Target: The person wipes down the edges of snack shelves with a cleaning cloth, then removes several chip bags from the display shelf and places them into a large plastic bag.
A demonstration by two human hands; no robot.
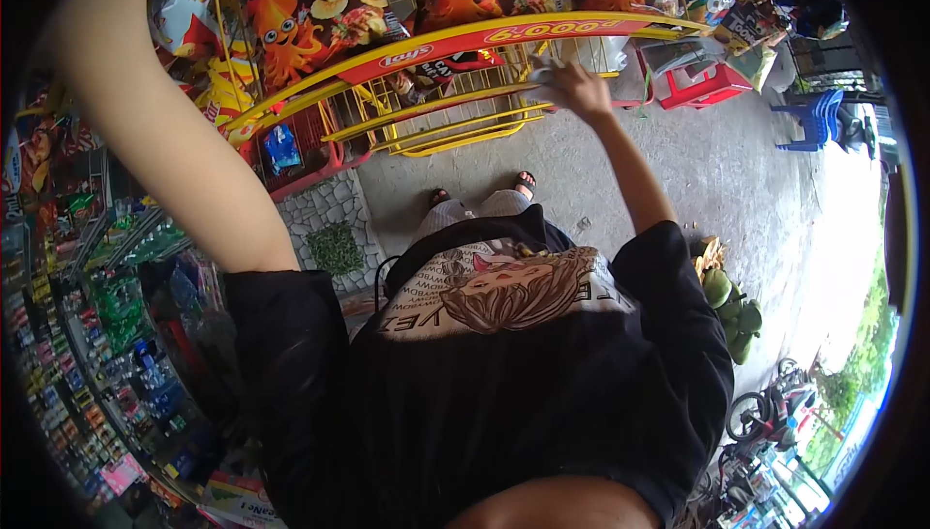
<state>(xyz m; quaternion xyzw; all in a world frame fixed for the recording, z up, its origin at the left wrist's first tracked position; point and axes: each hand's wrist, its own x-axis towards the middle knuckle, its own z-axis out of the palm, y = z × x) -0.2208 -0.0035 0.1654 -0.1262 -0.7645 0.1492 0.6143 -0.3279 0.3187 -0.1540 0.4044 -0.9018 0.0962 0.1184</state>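
My right hand [583, 91] is at the yellow wire rack [455, 122], beside its lower front rail. Its fingers are closed around a small grey, cloth-like piece [544, 74], too blurred to name surely. Only my left forearm [165, 112] shows, reaching up past the top left edge; the left hand is out of frame. Black snack bags [320, 20] with an orange squid printed on them stand along the upper shelf, behind a red and yellow Lay's price strip [407, 59]. A blue packet [282, 148] sits low on the left.
A red plastic stool [705, 85] stands right of the rack, with blue plastic chairs [819, 122] farther off. Green coconuts [731, 311] lie on the concrete floor [668, 175] to the right. Parked motorbikes [775, 408] are at lower right. Shelves of small goods [87, 364] line the left.
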